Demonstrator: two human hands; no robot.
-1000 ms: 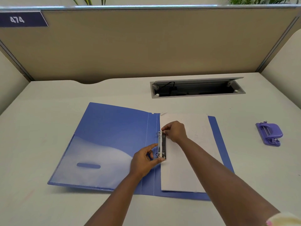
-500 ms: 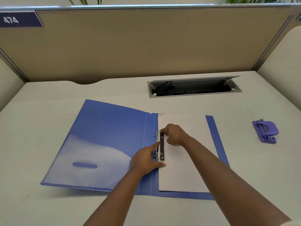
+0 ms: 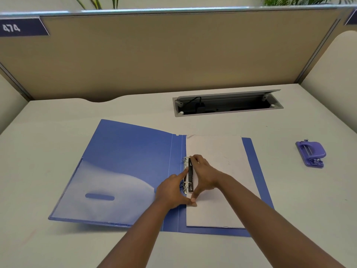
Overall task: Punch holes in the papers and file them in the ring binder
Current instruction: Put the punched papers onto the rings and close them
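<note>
On the pale desk (image 3: pixel 58 151) a blue ring binder (image 3: pixel 131 161) lies open flat, its left cover with a clear pocket spread to the left and a stack of white papers (image 3: pixel 222 155) lying on its right half. The metal ring clip (image 3: pixel 188 175) runs along the left edge of the papers, beside the spine, with one ring near its far end and one near its close end. The left hand (image 3: pixel 172 190) rests at the spine, its forefinger stretched out straight along the left side of the clip and its thumb lying flat on the lower corner of the papers. The right hand (image 3: pixel 204 175) lies on the papers just right of the clip, its fingers reaching to the far ring and its thumb pointing down toward the close end, where it meets the left thumb; both hands press rather than pinch. A purple hole punch (image 3: pixel 311 153) sits well apart to the right. A cable hatch (image 3: pixel 228 104) stands open behind the binder, before the tan partition (image 3: pixel 173 55).
</note>
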